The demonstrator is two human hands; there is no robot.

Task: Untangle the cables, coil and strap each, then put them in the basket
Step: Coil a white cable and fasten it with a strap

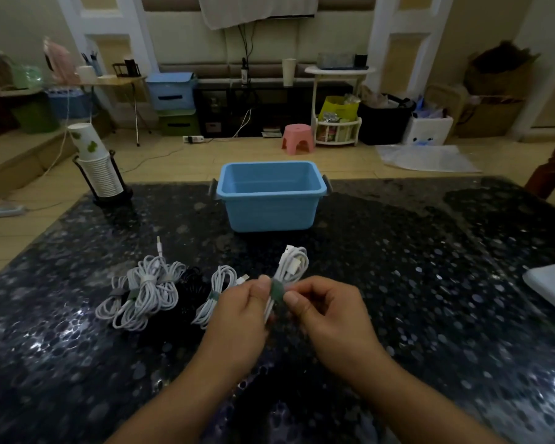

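My left hand [242,304] and right hand [318,307], centre frame, pinch a coiled white cable [290,265] at its green strap [277,291] | blue basket [271,195] just above, on the dark table [430,283] | strapped white coils [141,291] and another [217,291] lie left of my hands | paper cup stack [98,168] upper left

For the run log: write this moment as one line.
both hands pinch green strap on coiled white cable | blue plastic basket empty

Glossy speckled dark tabletop [398,283], smooth matt blue plastic basket [271,213], smooth white rubbery cables [141,290].
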